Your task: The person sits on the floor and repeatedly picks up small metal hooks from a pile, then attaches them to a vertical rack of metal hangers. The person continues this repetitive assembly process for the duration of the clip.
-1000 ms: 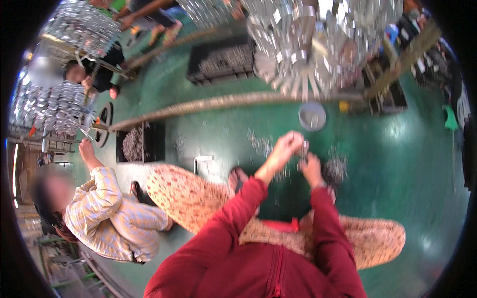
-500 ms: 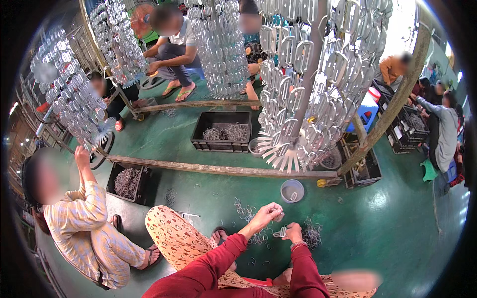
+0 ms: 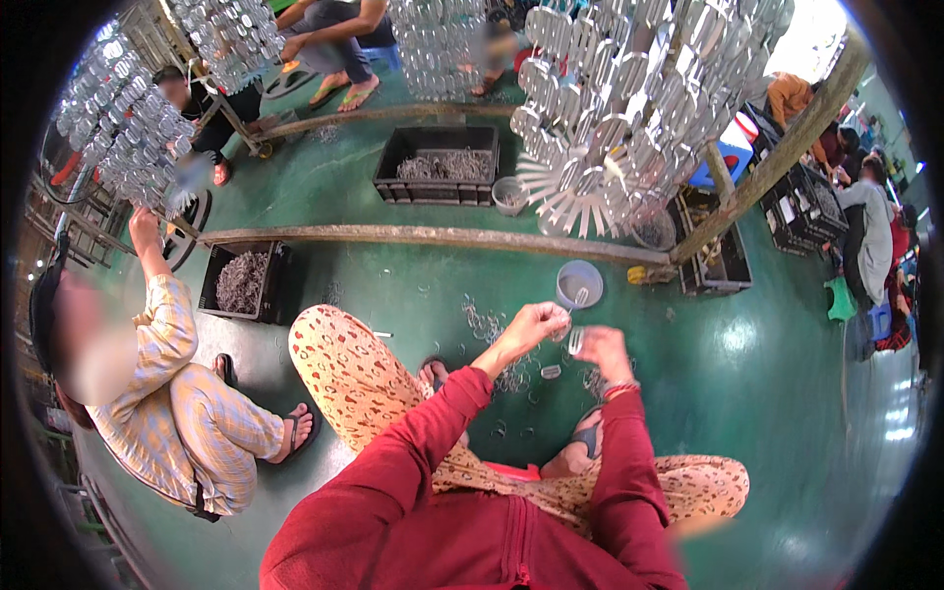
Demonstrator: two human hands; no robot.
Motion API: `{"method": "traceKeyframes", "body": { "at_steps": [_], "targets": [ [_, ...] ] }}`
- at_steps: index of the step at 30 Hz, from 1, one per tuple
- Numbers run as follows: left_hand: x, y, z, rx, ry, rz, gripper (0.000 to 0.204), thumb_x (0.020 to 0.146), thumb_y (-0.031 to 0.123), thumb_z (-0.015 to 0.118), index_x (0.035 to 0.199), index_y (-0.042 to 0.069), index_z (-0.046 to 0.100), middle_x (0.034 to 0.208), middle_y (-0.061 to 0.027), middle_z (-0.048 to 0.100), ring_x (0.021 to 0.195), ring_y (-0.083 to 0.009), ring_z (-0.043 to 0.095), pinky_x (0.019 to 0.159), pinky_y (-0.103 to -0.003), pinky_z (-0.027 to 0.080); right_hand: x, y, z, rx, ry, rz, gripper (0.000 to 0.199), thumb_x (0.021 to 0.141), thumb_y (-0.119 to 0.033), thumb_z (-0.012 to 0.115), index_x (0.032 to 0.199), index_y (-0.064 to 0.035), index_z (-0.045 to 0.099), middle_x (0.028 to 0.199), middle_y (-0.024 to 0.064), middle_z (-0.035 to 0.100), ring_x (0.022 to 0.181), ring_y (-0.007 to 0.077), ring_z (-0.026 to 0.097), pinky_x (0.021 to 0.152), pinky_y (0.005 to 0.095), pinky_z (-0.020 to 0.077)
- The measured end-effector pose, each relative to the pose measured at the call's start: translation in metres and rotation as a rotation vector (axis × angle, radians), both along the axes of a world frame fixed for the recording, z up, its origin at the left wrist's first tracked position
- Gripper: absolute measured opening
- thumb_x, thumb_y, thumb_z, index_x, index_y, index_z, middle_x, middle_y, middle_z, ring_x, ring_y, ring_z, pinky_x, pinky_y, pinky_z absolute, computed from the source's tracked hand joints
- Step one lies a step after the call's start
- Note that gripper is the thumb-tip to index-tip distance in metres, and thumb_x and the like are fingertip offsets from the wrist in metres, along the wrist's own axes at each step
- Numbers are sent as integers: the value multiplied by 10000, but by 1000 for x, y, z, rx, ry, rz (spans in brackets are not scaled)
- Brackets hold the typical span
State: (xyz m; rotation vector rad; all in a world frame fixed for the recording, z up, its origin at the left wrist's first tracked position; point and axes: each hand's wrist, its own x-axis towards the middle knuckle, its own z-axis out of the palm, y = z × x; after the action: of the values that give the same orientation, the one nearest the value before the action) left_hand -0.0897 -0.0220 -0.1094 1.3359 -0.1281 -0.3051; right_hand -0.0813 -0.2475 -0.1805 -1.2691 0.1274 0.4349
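My left hand [image 3: 536, 326] is closed in a pinch over the floor, just below a pale plastic bucket [image 3: 580, 286]. A small shiny bit shows at its fingertips, too small to make out. Close beside it on the right, my right hand [image 3: 604, 350], slightly blurred, grips a slotted silver metal piece [image 3: 576, 341] that points toward the left fingers. Another silver piece [image 3: 551, 372] lies on the floor beneath the hands. Loose thin metal rings [image 3: 482, 321] are scattered around it, and a further pile is partly hidden by my right hand.
Dense strands of silver pieces [image 3: 629, 108] hang from a rack with a low wooden bar [image 3: 433, 239]. Black crates [image 3: 438, 190] of metal bits stand beyond it. A person in checked clothes [image 3: 187, 393] crouches at my left; others sit farther back.
My view has tilted downward, so the rack and crates sit higher. My right hand has risen close to my left with its metal piece. A silver piece now shows on the floor below.
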Motion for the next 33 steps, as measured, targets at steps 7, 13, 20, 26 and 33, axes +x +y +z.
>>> {"method": "traceKeyframes", "body": {
  "at_steps": [7, 13, 20, 26, 33],
  "targets": [
    [-10, 5, 27, 227, -318, 41, 152, 852, 178, 603, 835, 27, 615, 694, -54, 590, 662, -101, 530, 605, -307, 457, -9, 53, 140, -205, -284, -11, 251, 783, 1, 633, 1034, -4, 630, 887, 43, 661, 749, 116, 619, 637, 256, 518],
    [28, -30, 72, 342, -262, -61, 187, 888, 196, 605, 897, 12, 639, 758, -5, 642, 723, -81, 565, 663, -246, 454, 7, 34, 169, -325, -417, -292, 267, 770, -14, 673, 1031, 30, 644, 893, 57, 679, 723, 77, 610, 632, 190, 482],
    [45, -46, 75, 482, -261, -106, 178, 870, 156, 621, 974, 12, 624, 824, -46, 669, 741, -114, 601, 675, -258, 470, 19, 24, 153, -77, -357, -524, 229, 756, 30, 678, 984, 46, 660, 889, 80, 684, 702, 95, 609, 614, 198, 479],
    [49, -51, -20, 227, -10, 121, 258, 841, 113, 641, 1087, 42, 611, 975, -102, 665, 913, -143, 608, 767, -267, 480, 18, 4, 136, -60, -287, -660, 215, 746, 36, 685, 960, 36, 669, 873, 82, 688, 698, 95, 608, 598, 201, 463],
    [43, -45, -142, 1046, -447, -351, 173, 786, 163, 637, 947, 122, 683, 936, -116, 625, 896, -291, 589, 780, -392, 477, 21, -23, 114, -58, -239, -728, 201, 735, 35, 693, 934, 23, 676, 855, 71, 688, 680, 79, 590, 578, 207, 426]
  ]
}}
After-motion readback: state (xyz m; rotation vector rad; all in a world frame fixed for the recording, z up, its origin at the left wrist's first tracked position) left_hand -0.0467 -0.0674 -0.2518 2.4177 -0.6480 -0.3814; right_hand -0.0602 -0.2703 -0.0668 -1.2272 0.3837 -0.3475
